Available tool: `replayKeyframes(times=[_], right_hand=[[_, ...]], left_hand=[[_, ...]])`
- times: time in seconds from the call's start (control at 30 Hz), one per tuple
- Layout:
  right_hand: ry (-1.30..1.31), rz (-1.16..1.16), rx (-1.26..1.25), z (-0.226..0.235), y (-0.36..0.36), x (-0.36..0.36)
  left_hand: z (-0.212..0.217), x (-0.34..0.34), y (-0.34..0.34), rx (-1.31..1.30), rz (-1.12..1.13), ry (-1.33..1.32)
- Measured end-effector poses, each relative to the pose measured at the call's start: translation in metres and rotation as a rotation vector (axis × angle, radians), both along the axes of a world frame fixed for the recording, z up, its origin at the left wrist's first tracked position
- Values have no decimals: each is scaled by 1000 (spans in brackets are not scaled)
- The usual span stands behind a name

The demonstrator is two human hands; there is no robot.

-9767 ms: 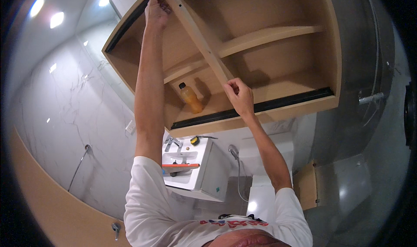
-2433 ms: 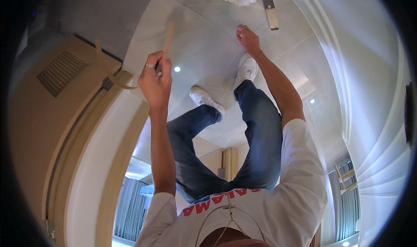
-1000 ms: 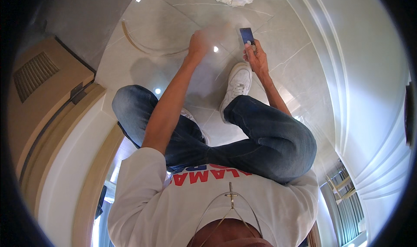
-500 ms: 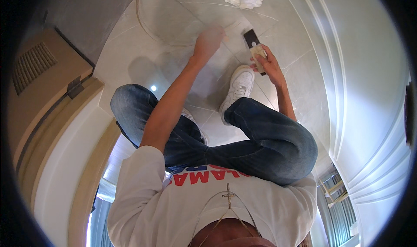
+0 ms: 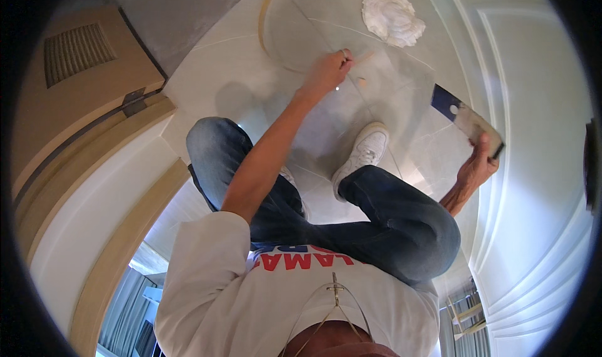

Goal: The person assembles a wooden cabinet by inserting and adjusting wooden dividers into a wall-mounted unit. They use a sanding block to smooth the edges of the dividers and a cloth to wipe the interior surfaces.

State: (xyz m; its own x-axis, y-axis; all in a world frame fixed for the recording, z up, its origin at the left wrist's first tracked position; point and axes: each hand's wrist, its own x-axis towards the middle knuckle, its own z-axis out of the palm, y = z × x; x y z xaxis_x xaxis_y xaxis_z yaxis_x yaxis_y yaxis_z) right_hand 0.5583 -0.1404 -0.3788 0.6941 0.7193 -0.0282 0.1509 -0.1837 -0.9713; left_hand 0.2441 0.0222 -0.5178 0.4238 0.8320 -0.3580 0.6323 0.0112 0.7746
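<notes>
My left hand (image 5: 329,73) reaches out low over the tiled floor, its fingers pinched on a thin tan strip (image 5: 263,24). The strip curves away in a wide loop on the far left side, and a short pale end shows beyond the fingertips. My right hand (image 5: 479,164) grips one end of a flat rectangular piece (image 5: 469,120), beige with a dark blue end and a round spot near the middle. It is held up beside the white panelled surface. On the floor near my left hand lies a small orange bit (image 5: 362,81).
A crumpled white cloth (image 5: 393,18) lies on the floor ahead. The white panelled surface (image 5: 533,169) rises on the right. To the left are a brown panel with a ribbed vent (image 5: 78,53) and a wooden frame (image 5: 128,247). My white shoe (image 5: 367,150) rests between the hands.
My right hand has swung to the right with the flat piece, away from my shoe and closer to the white panelled surface. My left hand stays over the floor. The whole view has shifted.
</notes>
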Motion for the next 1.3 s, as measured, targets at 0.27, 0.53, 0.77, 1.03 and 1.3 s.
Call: replayKeyframes(times=[0.27, 0.53, 0.77, 1.03, 1.3], right_hand=[[-224, 420, -105, -50, 104, -61], [72, 362, -51, -62, 93, -79], [-61, 407, -237, -118, 53, -79], [-42, 423, -324, -132, 39, -74], [-136, 478, -407, -135, 38, -69]], left_hand=[[-101, -5, -23, -35, -55, -193], [-125, 7, -31, -343, -18, -263], [-68, 14, -17, -286, -11, -167], [-47, 50, -23, -270, -48, -197], [-41, 69, -29, -222, -29, -149]])
